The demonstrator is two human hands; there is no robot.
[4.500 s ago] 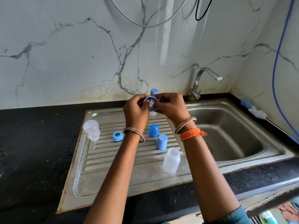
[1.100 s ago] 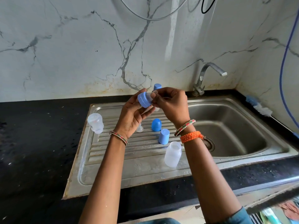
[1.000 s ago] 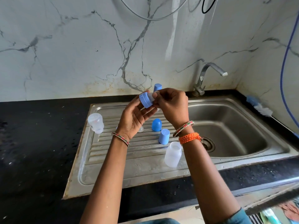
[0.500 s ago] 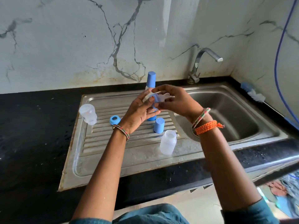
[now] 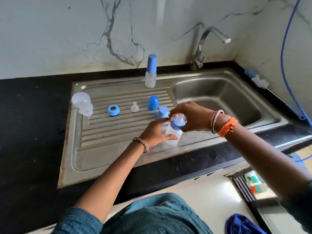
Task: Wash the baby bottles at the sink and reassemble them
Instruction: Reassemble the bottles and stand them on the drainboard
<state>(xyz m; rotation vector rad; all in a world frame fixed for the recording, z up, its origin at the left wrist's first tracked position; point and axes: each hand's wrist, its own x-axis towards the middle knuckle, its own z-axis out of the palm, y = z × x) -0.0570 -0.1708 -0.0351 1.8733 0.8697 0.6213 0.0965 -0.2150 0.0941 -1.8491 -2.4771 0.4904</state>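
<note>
The small bottle (image 5: 172, 135) is being held by the left hand (image 5: 156, 134) while the blue ring (image 5: 177, 122) is being gripped by the right hand (image 5: 192, 116), and it could be put on crooked and leak.

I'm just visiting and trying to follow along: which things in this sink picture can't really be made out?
- Head view: whether the blue collar is fully screwed onto the bottle; the right hand covers the joint.
- The bottle's left side, behind the left hand.
- The blue bottle brush by the wall is blurred.
- Items in the rack at lower right are too small, partly cut off.
</note>
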